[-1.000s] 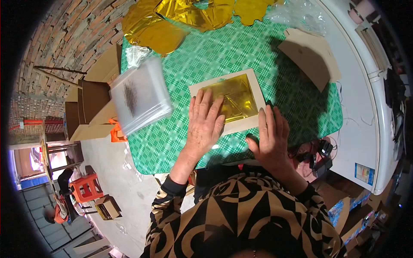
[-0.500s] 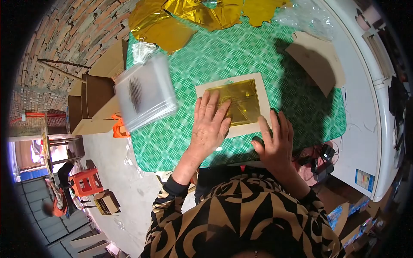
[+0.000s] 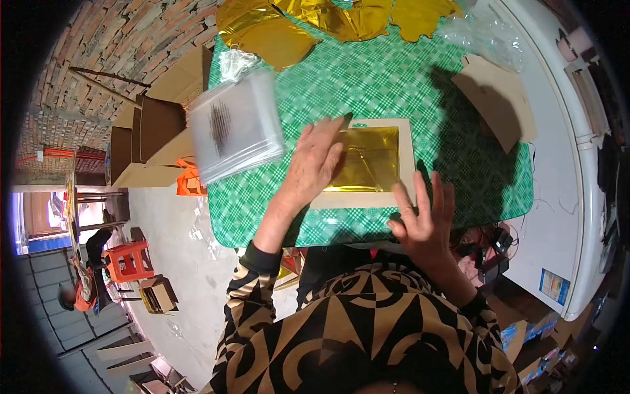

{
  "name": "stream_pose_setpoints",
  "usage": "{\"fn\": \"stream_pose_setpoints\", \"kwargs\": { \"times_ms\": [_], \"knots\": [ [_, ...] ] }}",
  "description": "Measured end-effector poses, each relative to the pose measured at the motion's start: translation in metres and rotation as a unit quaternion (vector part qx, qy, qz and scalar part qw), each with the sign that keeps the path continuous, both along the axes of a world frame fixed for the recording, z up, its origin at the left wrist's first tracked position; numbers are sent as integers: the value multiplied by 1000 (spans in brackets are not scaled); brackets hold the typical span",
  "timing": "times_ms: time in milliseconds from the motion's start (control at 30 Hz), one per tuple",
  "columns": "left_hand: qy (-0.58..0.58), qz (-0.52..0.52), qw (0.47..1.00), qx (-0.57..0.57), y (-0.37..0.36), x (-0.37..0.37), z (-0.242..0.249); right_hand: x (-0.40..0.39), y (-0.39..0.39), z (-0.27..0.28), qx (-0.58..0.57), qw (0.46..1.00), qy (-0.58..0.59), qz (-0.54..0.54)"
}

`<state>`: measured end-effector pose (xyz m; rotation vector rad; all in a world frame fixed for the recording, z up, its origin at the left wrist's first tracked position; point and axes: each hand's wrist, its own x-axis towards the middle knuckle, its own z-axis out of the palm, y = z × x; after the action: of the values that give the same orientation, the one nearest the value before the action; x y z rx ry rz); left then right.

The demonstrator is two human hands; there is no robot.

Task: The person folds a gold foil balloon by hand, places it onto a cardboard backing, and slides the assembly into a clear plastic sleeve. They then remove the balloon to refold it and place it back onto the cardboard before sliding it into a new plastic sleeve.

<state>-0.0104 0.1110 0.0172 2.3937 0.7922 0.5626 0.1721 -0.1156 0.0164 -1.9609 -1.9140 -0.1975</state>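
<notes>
A folded piece of shiny gold foil (image 3: 371, 161) lies on a pale cardboard sheet (image 3: 405, 141) near the front of the table. At the sheet's left side is my left hand (image 3: 311, 164), fingers stretched out toward its upper edge and covering the left part of foil and card. My right hand (image 3: 425, 213) is at the lower right corner of the sheet, fingers spread, the fingertips close by its edge. Neither hand grips anything.
A green checked cloth covers the table (image 3: 367, 79). On its left are a stack of clear plastic bags (image 3: 246, 128) and a white bundle (image 3: 236, 64). Gold foil shapes (image 3: 275, 39) lie at the back, a brown cardboard piece (image 3: 495, 98) at the right. Farther off sits a person (image 3: 85, 289).
My left hand has slid off the middle of the foil toward its upper left, uncovering more gold. The cardboard sheet now sits straighter. My right hand stays near the lower right corner.
</notes>
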Motion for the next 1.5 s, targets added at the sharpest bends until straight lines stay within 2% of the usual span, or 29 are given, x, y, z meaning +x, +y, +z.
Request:
{"fn": "stream_pose_setpoints", "kwargs": {
  "times_ms": [300,500,667,867,967,1067,1167,1233,1367,1400,1500],
  "knots": [
    [-8,-16,999,-26,-2,-5,-4,-19,17,3,-20,1000,-7,9],
    [-15,-11,999,-41,1,-7,-7,-10,7,-8,-13,999,13,30],
    [-47,-17,998,-36,1,-6,-9,-5,-1,-6,-42,997,24,54],
    [-32,-22,997,-70,2,-7,-7,-3,-10,-3,-66,995,39,68],
    [-88,25,994,-64,-8,-8,-1,-2,-11,-6,-67,995,32,71],
    [-96,69,992,53,-16,-24,10,-4,-11,-9,-62,995,24,70],
    [-45,131,989,44,-48,-48,31,-4,-11,-8,-59,995,21,73],
    [-54,161,984,56,-76,-63,16,-5,-11,-4,-79,994,13,73],
    [-34,229,970,-68,-126,-63,15,-4,-9,-5,-76,994,-4,74],
    [0,244,963,-118,-131,-60,27,-5,-10,-6,-66,995,-9,73],
    [-13,268,934,-234,-137,-57,20,-6,-10,-6,-65,995,-11,69]
  ]
}}
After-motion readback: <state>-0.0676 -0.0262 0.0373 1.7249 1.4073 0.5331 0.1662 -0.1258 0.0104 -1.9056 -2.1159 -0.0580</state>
